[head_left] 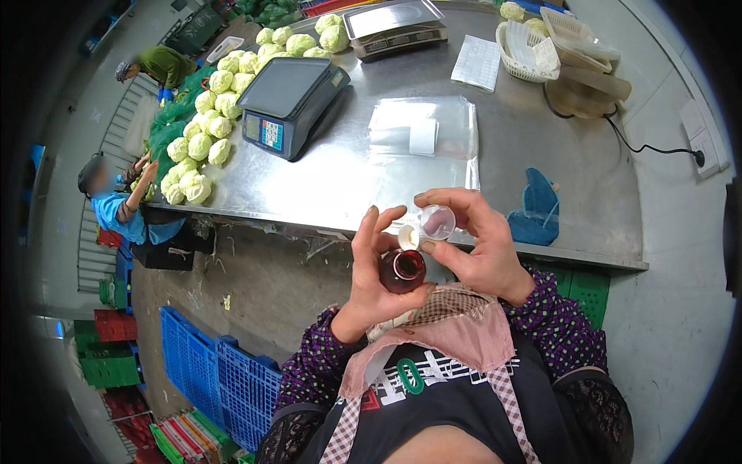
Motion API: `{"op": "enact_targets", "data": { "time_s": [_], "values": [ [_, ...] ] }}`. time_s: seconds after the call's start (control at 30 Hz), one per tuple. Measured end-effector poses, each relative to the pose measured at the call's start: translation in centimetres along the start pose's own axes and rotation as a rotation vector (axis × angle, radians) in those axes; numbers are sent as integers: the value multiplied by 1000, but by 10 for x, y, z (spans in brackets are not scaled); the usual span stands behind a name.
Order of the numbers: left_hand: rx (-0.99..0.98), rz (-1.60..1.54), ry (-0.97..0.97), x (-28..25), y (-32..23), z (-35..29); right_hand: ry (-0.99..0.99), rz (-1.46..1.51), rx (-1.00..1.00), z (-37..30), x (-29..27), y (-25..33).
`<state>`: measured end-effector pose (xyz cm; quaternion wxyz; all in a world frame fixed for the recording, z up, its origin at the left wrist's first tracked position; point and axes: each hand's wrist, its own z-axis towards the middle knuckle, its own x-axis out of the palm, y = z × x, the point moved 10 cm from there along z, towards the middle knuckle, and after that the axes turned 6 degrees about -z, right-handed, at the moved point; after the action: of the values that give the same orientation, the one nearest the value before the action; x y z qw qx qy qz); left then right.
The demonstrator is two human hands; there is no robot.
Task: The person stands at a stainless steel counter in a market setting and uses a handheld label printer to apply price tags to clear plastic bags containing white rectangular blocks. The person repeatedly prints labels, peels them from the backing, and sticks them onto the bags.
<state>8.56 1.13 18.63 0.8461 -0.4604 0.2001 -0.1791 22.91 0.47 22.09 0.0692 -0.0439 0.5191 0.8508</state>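
My left hand (369, 282) is closed around a small dark red-brown bottle (393, 277), whose uncapped round mouth faces up. Just beyond the mouth is a white bottle cap (409, 237), hollow side showing, close to my right thumb. My right hand (483, 251) pinches a small clear plastic cup (439, 222) between thumb and fingers. The cap touches or nearly touches the cup; whether it is fixed to it I cannot tell. Both hands are in front of the steel table's near edge, the fingertips close together.
On the steel table (572, 197) lie clear plastic bags (425, 151), a dark scale (287, 104), a second scale (394, 27), several cabbages (199, 145), a blue cloth item (535, 209) and a white basket (527, 50). Two people work at the left. Blue pallets (220, 371) stand at lower left.
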Motion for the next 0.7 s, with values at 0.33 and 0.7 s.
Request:
{"op": "enact_targets", "data": {
  "time_s": [0.33, 0.7],
  "values": [
    [135, 6, -114, -4, -12, -1, 56, -76, 1, 9, 14, -3],
    [314, 674, -150, -51, -37, 19, 201, -144, 26, 2, 31, -8]
  ]
}}
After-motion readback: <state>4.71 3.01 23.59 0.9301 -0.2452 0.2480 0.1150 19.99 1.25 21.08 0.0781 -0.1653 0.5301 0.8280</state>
